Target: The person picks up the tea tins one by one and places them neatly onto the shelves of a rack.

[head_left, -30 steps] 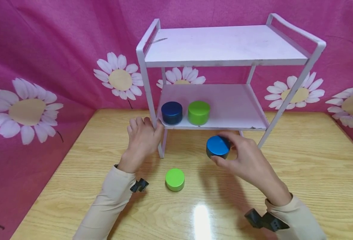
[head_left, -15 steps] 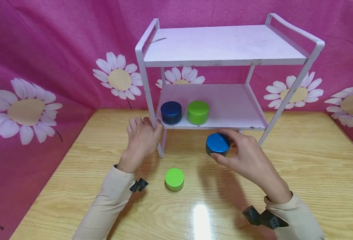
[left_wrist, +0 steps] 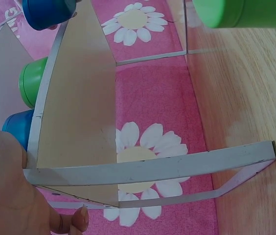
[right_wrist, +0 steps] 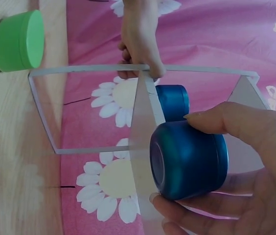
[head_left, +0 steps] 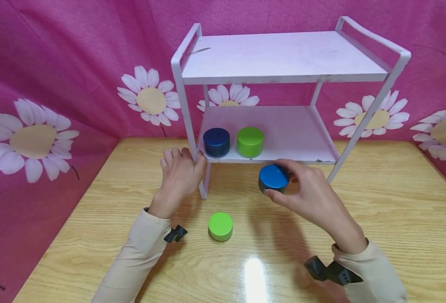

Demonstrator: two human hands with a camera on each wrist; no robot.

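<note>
Right hand (head_left: 310, 195) lifted blue tin (head_left: 273, 177) slightly, seemingly.

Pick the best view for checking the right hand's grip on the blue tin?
Right wrist. The blue tin fills the frame, with the right hand curled round it, thumb under, fingers over. Head view shows the tin from above, fingers partly hidden behind it. Left wrist catches only an edge.
</note>
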